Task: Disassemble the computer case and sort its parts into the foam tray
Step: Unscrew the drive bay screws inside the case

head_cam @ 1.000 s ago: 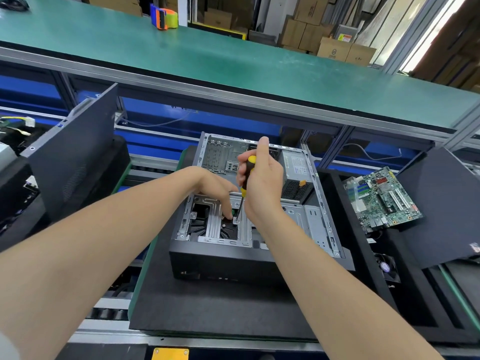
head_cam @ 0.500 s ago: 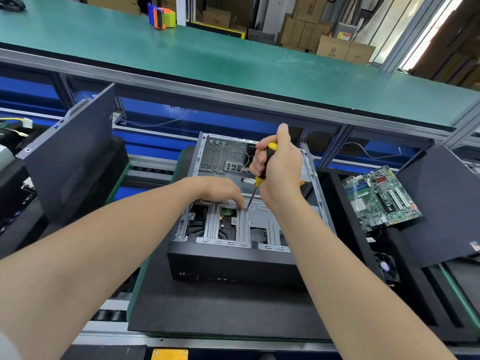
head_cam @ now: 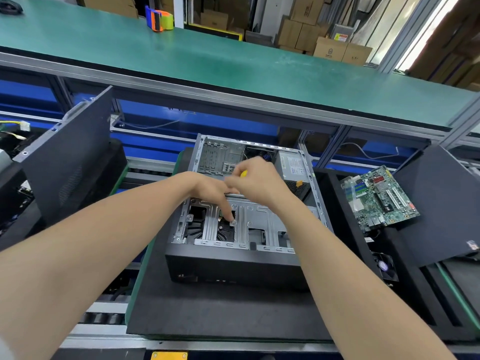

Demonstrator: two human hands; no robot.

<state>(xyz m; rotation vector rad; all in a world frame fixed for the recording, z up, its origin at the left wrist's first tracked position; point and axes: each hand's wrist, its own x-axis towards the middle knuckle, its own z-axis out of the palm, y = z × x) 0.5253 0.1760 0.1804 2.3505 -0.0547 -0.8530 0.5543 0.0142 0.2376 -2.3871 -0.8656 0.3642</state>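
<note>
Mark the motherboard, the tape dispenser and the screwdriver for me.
motherboard (head_cam: 379,200): head view, middle of the green board.
tape dispenser (head_cam: 159,20): head view, middle of its body.
screwdriver (head_cam: 243,173): head view, visible bit of yellow handle.

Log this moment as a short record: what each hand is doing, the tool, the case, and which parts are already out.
left hand: a fingertip touches a screw inside the case
right hand: grips screwdriver; only its yellow handle shows
computer case: lies open side up
motherboard: out of the case, tilted on foam tray, right
dark panel: leans at left
</note>
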